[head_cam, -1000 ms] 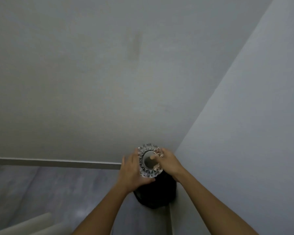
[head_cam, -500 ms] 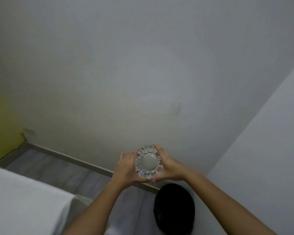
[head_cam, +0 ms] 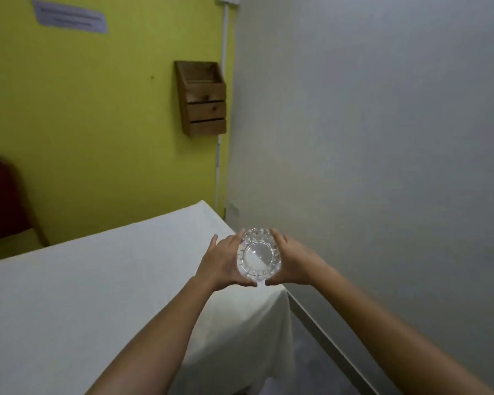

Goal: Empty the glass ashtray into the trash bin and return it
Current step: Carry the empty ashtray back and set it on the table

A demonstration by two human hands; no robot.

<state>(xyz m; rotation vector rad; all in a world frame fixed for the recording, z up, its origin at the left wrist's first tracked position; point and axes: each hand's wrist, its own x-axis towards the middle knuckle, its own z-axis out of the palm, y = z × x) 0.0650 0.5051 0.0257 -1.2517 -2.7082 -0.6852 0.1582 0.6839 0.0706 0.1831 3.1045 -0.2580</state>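
The clear cut-glass ashtray [head_cam: 258,258] is held upright between both my hands, its bowl looking empty. My left hand [head_cam: 221,260] cups its left side and my right hand [head_cam: 293,259] cups its right side. The ashtray hovers over the right corner of a table covered in a white cloth [head_cam: 103,280]. The trash bin is out of view.
A grey wall [head_cam: 368,138] runs along the right, close to the table's corner. A yellow wall [head_cam: 97,124] behind the table carries a wooden holder [head_cam: 203,98]. A red chair [head_cam: 3,201] stands at the far left. Grey floor [head_cam: 320,366] lies between table and wall.
The view has swung left from the black bin in the corner to the table. Both hands have carried the ashtray along, and it now hangs over the table's corner.
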